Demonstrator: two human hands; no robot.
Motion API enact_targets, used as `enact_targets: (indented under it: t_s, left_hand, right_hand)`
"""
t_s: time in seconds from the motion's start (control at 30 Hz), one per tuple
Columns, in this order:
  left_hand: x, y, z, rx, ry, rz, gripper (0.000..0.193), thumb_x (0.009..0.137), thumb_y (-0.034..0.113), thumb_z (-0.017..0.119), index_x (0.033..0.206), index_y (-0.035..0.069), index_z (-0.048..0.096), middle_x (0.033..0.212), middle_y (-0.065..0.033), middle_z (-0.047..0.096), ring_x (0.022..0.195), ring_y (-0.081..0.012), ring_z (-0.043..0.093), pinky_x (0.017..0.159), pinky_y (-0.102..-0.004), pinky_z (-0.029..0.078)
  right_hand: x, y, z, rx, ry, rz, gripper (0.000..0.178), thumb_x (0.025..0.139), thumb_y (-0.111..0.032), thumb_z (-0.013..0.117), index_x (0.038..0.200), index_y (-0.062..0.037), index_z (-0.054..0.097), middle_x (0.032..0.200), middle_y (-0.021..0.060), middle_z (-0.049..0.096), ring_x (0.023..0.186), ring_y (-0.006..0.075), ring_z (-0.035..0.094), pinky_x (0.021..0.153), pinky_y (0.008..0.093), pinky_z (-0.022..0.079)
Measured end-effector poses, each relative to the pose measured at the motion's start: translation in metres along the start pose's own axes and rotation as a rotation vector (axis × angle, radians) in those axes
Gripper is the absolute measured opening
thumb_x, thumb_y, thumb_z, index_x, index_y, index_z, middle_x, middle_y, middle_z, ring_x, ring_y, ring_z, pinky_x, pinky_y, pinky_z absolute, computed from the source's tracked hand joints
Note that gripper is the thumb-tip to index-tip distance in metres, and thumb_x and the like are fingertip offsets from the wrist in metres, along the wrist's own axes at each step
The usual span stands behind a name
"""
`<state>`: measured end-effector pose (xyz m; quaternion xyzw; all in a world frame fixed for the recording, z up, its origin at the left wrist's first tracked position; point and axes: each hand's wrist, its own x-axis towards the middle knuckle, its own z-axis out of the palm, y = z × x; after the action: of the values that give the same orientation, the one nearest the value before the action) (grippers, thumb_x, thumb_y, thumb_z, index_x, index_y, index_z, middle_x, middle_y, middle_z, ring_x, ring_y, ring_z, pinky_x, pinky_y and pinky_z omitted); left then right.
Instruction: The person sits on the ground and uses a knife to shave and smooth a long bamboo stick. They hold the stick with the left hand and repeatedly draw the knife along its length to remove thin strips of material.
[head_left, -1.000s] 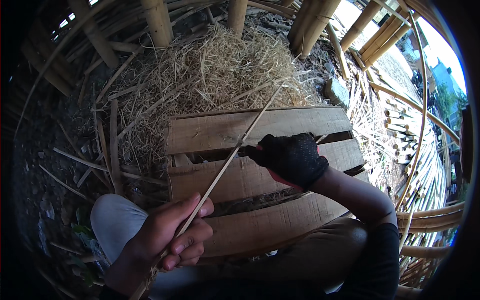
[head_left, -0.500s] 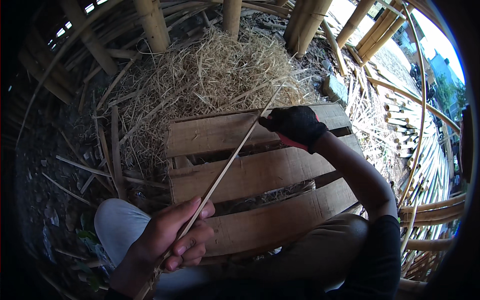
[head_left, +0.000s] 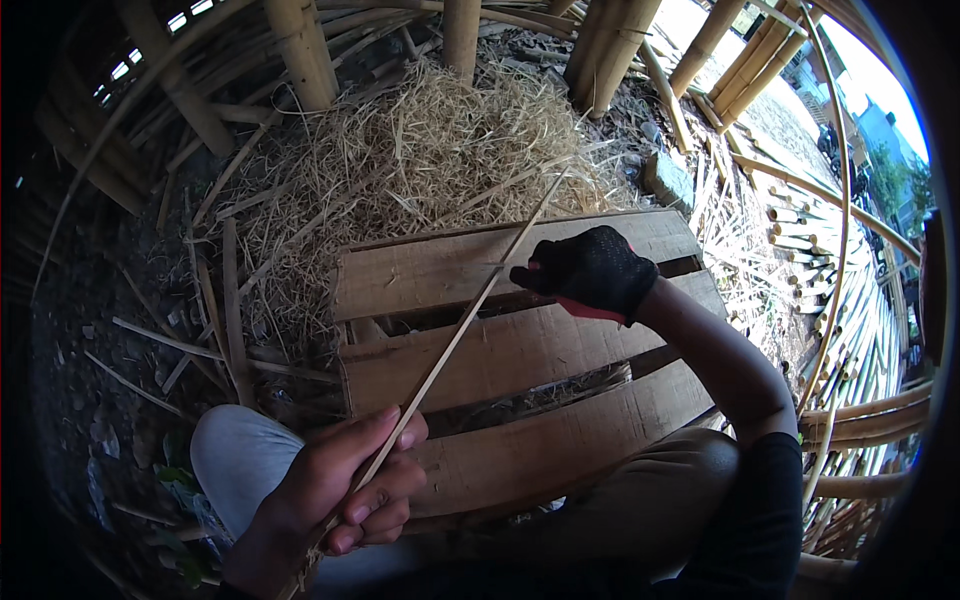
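A long, thin bamboo strip (head_left: 462,325) runs slantwise from the lower left up over the slatted wooden bench (head_left: 500,355). My bare left hand (head_left: 365,480) is closed around its lower part, above my knee. Frayed fibres hang from the strip just below that hand. In a black glove with red on the palm side, my right hand (head_left: 585,268) is closed in a fist beside the strip's upper part, over the bench's far slat. A small thin edge shows at its fingertips, touching or crossing the strip; what the fist grips is mostly hidden.
Beyond the bench lies a heap of pale shavings (head_left: 450,150). Thick bamboo posts (head_left: 462,40) stand behind it, and a stone block (head_left: 668,180) sits at the far right. Many cut poles (head_left: 850,330) are stacked at right. Loose slats (head_left: 232,300) lie on the left.
My gloved right hand has slid a little nearer to me along the strip. My left hand keeps its hold in nearly the same place.
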<state>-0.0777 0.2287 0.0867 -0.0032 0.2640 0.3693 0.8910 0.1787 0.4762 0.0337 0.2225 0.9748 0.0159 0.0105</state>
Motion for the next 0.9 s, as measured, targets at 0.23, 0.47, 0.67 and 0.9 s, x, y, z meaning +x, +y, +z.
enact_targets:
  t_s: [0.23, 0.47, 0.67, 0.9]
  left_hand:
    - [0.001, 0.002, 0.000, -0.003, -0.014, 0.004, 0.032, 0.110, 0.041, 0.027, 0.102, 0.015, 0.044, 0.047, -0.0015, 0.041, 0.028, -0.0120, 0.039, 0.029, -0.0237, 0.024]
    - [0.003, 0.004, 0.003, 0.026, -0.007, -0.003, 0.032, 0.110, 0.040, 0.027, 0.102, 0.014, 0.044, 0.047, -0.0013, 0.041, 0.027, -0.0119, 0.038, 0.028, -0.0241, 0.023]
    - [0.003, 0.006, 0.004, 0.014, -0.020, -0.008, 0.032, 0.110, 0.040, 0.026, 0.104, 0.014, 0.043, 0.047, -0.0007, 0.039, 0.027, -0.0112, 0.038, 0.027, -0.0241, 0.023]
    - [0.001, 0.003, 0.003, -0.047, 0.016, -0.014, 0.031, 0.110, 0.040, 0.027, 0.104, 0.014, 0.043, 0.047, 0.0001, 0.039, 0.027, -0.0104, 0.037, 0.027, -0.0233, 0.023]
  right_hand:
    - [0.004, 0.025, 0.005, -0.049, -0.146, 0.128, 0.034, 0.101, -0.043, 0.046, 0.105, -0.0198, 0.070, 0.092, 0.0085, 0.072, 0.077, 0.0285, 0.071, 0.068, 0.0417, 0.056]
    - [-0.006, 0.072, 0.016, -0.095, -0.181, 0.373, 0.043, 0.101, -0.049, 0.044, 0.099, -0.0150, 0.071, 0.085, 0.0102, 0.072, 0.081, 0.0328, 0.071, 0.073, 0.0443, 0.055]
    - [-0.014, 0.098, 0.028, -0.304, -0.173, 0.472, 0.039, 0.102, -0.045, 0.043, 0.105, -0.0185, 0.071, 0.093, 0.0100, 0.073, 0.086, 0.0294, 0.071, 0.075, 0.0443, 0.056]
    - [-0.005, 0.037, -0.007, -0.177, -0.057, 0.464, 0.028, 0.102, -0.035, 0.046, 0.116, -0.0281, 0.070, 0.099, 0.0029, 0.072, 0.080, 0.0268, 0.071, 0.063, 0.0425, 0.056]
